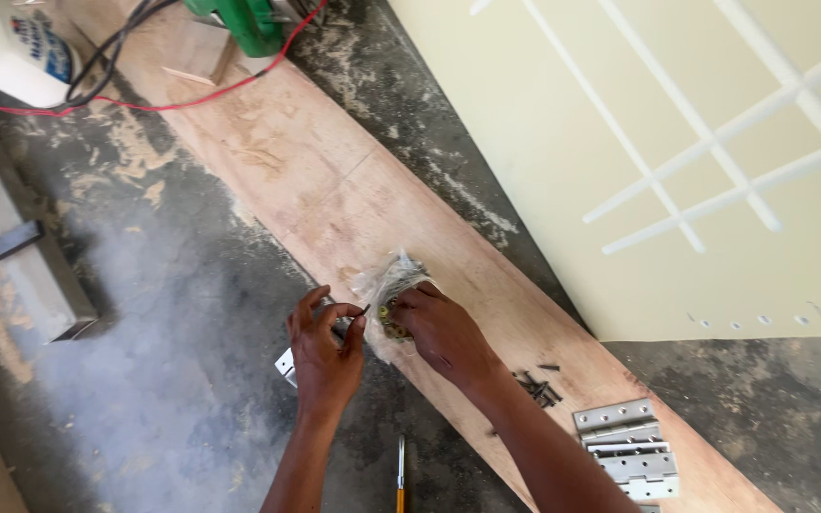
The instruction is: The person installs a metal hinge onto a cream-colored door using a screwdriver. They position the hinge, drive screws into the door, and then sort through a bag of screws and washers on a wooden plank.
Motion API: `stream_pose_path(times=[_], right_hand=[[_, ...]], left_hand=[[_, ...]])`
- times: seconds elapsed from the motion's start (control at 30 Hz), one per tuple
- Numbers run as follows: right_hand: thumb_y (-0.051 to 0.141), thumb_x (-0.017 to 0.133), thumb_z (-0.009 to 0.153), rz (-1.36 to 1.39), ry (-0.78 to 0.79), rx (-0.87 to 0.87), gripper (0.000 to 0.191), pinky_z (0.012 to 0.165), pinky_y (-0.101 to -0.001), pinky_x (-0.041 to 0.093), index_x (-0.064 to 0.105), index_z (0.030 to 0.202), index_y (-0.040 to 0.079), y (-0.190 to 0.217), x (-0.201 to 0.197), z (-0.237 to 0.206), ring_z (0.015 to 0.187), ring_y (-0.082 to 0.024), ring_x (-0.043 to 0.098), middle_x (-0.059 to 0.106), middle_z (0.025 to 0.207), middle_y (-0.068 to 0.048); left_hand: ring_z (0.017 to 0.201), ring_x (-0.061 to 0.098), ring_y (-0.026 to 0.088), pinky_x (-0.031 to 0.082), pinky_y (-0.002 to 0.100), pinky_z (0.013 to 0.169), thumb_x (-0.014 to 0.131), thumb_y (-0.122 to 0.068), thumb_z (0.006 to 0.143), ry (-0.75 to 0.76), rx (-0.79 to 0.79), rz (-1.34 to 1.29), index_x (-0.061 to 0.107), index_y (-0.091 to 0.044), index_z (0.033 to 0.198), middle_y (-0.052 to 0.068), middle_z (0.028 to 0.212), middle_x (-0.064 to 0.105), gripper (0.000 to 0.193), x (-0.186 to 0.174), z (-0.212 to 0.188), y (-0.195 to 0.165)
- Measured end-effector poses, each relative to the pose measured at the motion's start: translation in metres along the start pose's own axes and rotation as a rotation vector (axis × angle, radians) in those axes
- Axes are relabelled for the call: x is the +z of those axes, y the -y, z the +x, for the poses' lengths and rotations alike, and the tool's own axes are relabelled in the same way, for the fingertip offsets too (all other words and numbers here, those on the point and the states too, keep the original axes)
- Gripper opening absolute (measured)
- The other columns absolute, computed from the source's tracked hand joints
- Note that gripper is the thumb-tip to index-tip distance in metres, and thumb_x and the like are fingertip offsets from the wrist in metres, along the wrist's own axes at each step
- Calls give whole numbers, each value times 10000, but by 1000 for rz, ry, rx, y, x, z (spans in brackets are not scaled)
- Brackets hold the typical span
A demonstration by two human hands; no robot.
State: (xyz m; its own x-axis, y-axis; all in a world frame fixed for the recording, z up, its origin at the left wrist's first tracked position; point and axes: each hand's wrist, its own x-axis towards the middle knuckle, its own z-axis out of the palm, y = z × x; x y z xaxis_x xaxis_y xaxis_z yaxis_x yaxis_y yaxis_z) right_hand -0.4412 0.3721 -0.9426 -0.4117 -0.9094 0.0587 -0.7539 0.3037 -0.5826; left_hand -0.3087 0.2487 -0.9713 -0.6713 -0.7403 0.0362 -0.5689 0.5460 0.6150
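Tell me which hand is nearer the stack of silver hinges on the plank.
Right. The right hand rests on the plastic bag, up-plank from the hinges; the left hand is farther, beyond the plank edge.

I note a grey concrete floor (173,313), dusted with sawdust toward the far left. A long plywood board (334,190) runs diagonally from far left to near right. A cream panel with white lattice strips (677,161) occupies the right. A red cable (182,100) crosses the far end. Daylight is even.
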Motion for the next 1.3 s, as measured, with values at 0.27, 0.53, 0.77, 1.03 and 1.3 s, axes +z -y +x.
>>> stream_pose_path(times=[0.27, 0.53, 0.77, 1.03, 1.3], right_hand=[[-12, 649, 854, 84, -88, -1, 248, 883, -437, 566, 703, 1096, -24, 12, -4, 18, 1128, -335, 635, 695, 1148, -164], [5, 741, 737, -10, -30, 46, 151, 879, -438, 570, 720, 877, -44, 35, -5, 41, 1031, -371, 661, 711, 1008, -210], [-47, 662, 845, -290, -31, 47, 74, 720, -376, 630, 734, 846, -68, 43, 9, 37, 848, -292, 710, 737, 898, -235], [102, 728, 902, 611, -215, 343, 113, 705, -286, 659, 762, 1007, 77, 9, -5, 11, 794, -143, 755, 766, 992, -55], [57, 711, 906, 1549, -400, 729, 71, 837, -319, 612, 723, 971, 32, -36, 22, -50, 859, -180, 692, 731, 930, -95]], left_hand=[[1218, 596, 319, 506, 482, 976, 758, -171, 879, 49, -110, -81, 774, -85, 943, 119, 1264, 650, 108, -6, -8, 3], [1048, 691, 265, 556, 418, 853, 755, -147, 861, 45, -114, -181, 761, -67, 911, 73, 1060, 740, 95, -8, -16, -3], [955, 694, 240, 565, 399, 694, 741, -150, 863, 90, -193, -197, 763, -90, 926, 51, 1029, 756, 89, -6, -28, -1], [1000, 656, 278, 519, 446, 856, 767, -134, 853, 101, -93, -139, 771, -75, 913, 99, 993, 750, 85, 1, -48, 2], [926, 673, 246, 499, 462, 984, 758, -92, 868, 284, -20, -235, 743, -49, 920, 102, 935, 731, 69, 63, -87, -25]])
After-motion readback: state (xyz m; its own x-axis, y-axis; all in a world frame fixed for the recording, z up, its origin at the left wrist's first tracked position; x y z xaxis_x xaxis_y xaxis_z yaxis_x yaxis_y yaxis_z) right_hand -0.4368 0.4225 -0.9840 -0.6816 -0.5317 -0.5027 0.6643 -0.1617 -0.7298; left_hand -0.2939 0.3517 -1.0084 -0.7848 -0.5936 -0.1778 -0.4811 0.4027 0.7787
